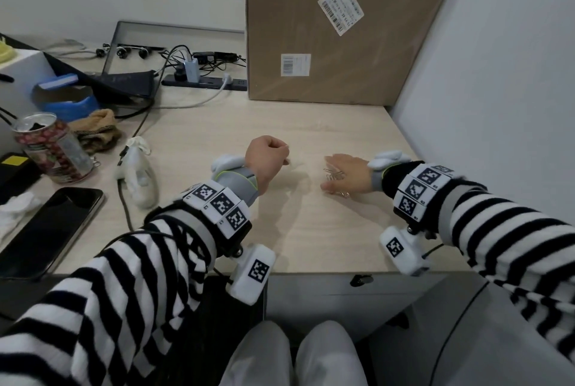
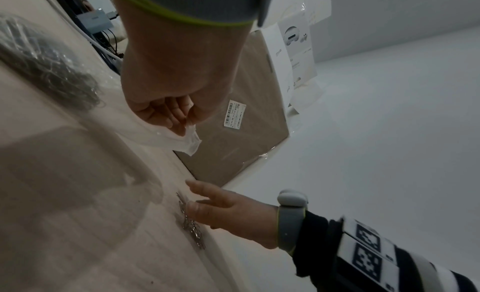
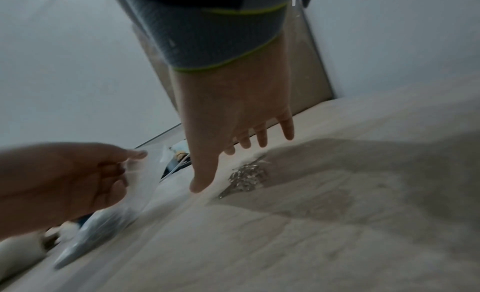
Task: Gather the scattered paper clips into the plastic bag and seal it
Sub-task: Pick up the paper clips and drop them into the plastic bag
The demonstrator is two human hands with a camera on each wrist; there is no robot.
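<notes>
On the pale wooden desk (image 1: 311, 236), my left hand (image 1: 273, 155) is curled into a fist and pinches the edge of a clear plastic bag (image 1: 287, 161) between thumb and fingers. The left wrist view shows that hand (image 2: 168, 111) holding the bag's white rim (image 2: 187, 140) just above the desk. To its right, my right hand (image 1: 347, 169) lies flat with straight fingers against a small heap of silver paper clips (image 1: 333, 174). The right wrist view shows the straight fingers (image 3: 262, 136) over the clips (image 3: 248, 177), and the bag (image 3: 140, 173) in the left hand (image 3: 78, 179).
A tall cardboard box (image 1: 326, 27) stands at the back, with a white wall (image 1: 497, 74) close on the right. To the left lie a drink can (image 1: 49, 149), a phone (image 1: 49, 230), a white pouch (image 1: 137, 174), cables and a power strip (image 1: 205, 82).
</notes>
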